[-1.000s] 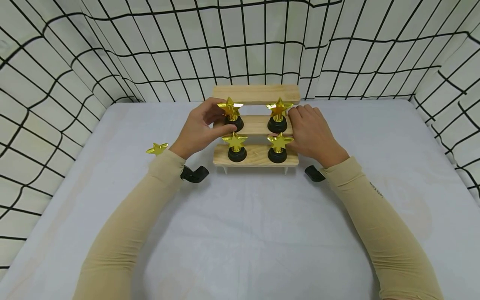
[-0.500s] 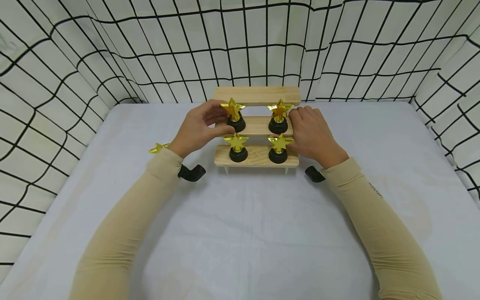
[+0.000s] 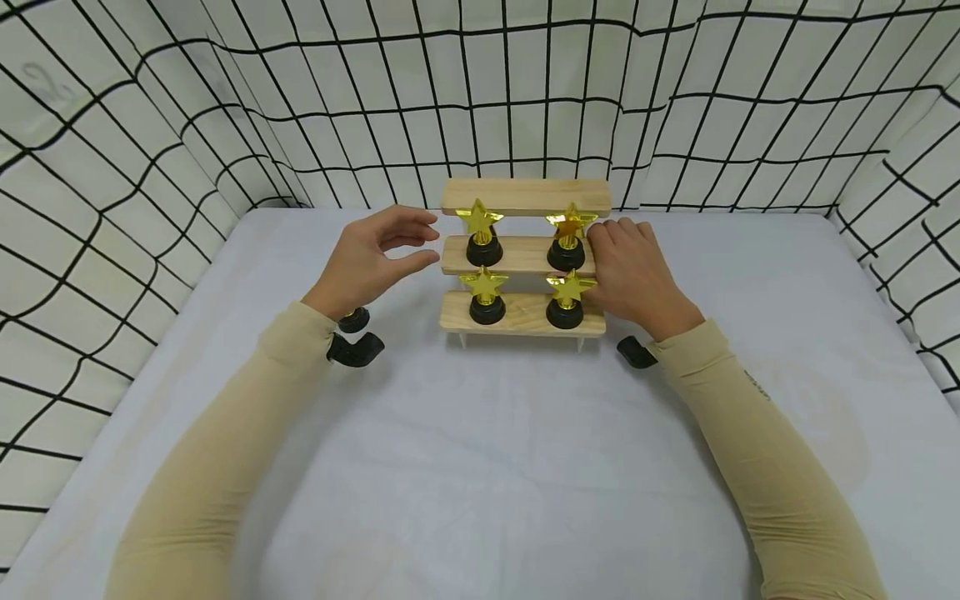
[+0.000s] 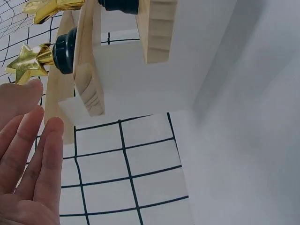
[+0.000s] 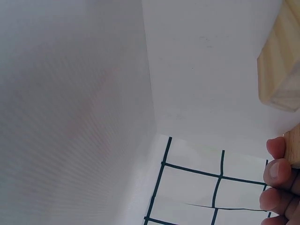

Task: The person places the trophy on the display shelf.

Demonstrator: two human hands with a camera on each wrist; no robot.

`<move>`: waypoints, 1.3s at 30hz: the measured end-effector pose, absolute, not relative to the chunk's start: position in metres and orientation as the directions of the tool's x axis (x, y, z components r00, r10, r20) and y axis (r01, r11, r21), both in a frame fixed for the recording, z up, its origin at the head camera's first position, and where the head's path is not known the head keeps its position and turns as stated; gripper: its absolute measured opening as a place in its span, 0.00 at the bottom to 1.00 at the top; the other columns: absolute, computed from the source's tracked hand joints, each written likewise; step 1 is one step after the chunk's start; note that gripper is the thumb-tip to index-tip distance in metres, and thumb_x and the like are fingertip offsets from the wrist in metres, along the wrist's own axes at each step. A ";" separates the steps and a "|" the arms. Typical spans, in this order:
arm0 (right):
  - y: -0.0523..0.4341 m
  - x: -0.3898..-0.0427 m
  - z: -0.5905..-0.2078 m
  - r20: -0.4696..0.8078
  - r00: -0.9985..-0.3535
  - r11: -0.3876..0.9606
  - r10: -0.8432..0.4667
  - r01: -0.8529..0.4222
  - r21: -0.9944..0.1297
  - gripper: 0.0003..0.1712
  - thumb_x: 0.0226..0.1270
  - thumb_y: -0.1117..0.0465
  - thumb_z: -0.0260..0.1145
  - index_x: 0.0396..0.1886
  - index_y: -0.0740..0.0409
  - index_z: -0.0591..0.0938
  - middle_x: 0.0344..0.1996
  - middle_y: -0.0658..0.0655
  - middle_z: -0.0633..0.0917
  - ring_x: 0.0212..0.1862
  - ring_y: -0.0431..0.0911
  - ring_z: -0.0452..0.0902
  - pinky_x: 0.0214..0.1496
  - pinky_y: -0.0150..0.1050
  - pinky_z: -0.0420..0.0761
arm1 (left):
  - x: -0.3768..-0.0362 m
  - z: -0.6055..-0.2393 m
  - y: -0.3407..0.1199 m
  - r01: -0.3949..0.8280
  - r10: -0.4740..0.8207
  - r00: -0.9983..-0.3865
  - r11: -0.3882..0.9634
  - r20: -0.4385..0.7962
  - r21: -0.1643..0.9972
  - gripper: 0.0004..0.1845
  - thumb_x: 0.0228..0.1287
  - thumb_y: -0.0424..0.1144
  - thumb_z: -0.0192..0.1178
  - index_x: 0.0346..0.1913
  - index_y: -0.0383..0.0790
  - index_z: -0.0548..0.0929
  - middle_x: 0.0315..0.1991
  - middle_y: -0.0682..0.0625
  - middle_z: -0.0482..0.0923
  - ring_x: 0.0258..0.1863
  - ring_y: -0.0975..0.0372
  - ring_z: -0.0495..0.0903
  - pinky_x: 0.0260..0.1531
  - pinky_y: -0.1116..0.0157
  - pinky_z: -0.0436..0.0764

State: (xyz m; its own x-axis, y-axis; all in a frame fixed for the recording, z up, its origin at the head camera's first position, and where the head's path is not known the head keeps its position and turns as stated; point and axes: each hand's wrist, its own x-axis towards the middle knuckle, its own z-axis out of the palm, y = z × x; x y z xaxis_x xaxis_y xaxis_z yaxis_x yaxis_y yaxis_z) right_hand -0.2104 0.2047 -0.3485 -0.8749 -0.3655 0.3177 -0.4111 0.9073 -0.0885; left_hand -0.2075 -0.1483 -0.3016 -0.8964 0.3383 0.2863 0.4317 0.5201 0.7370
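A three-tier wooden display stand (image 3: 527,197) with white side supports stands at the back of the table. Two gold star trophies on black bases sit on its middle tier, the left one (image 3: 484,250) and the right one (image 3: 566,254). Two more, a left trophy (image 3: 487,311) and a right trophy (image 3: 565,313), sit on the bottom tier. My left hand (image 3: 375,254) is beside the stand, thumb and fingers apart, with nothing between them. My right hand (image 3: 633,271) grips the right end of the middle tier; its thumb and fingertips (image 5: 277,171) show around the board.
Another trophy (image 3: 354,320) is mostly hidden behind my left wrist; part of its black base shows. White walls with a black wire grid (image 3: 528,100) enclose the white table (image 3: 517,467) at the back and sides.
My left hand has let go of the left trophy on the middle tier and moved left, away from the stand. The right hand keeps its hold. The head view has shifted slightly.
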 end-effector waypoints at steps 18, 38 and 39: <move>0.207 -0.210 -0.351 0.323 -0.872 0.903 -0.369 -0.419 -0.099 0.37 0.57 0.41 0.73 0.51 0.66 0.75 0.45 0.64 0.81 0.49 0.59 0.72 0.53 0.53 0.71 | -0.186 -0.308 -0.208 0.387 0.197 -0.922 0.521 0.334 0.760 0.20 0.65 0.37 0.72 0.59 0.44 0.82 0.45 0.59 0.85 0.45 0.70 0.84 0.53 0.79 0.82; 0.205 -0.210 -0.352 0.326 -0.871 0.902 -0.367 -0.419 -0.104 0.35 0.55 0.46 0.75 0.52 0.66 0.75 0.46 0.64 0.82 0.49 0.60 0.73 0.52 0.53 0.71 | -0.184 -0.343 -0.247 0.343 0.120 -0.937 0.478 0.327 0.808 0.30 0.56 0.30 0.77 0.61 0.45 0.81 0.49 0.58 0.83 0.52 0.69 0.81 0.55 0.79 0.80; 0.206 -0.210 -0.352 0.329 -0.870 0.902 -0.367 -0.420 -0.105 0.35 0.55 0.45 0.75 0.51 0.66 0.75 0.45 0.64 0.82 0.48 0.60 0.73 0.51 0.53 0.71 | -0.184 -0.344 -0.248 0.339 0.118 -0.939 0.472 0.323 0.814 0.30 0.56 0.30 0.77 0.61 0.46 0.81 0.49 0.59 0.83 0.52 0.69 0.81 0.54 0.79 0.80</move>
State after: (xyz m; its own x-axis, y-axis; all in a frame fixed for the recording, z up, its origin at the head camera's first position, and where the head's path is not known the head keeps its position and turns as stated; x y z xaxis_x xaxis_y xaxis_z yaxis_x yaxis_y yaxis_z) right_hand -0.2104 0.2056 -0.3515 -0.8703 -0.3668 0.3286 -0.4196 0.9016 -0.1048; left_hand -0.1839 -0.2478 -0.3443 -0.9390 0.1182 0.3230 0.3393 0.4717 0.8139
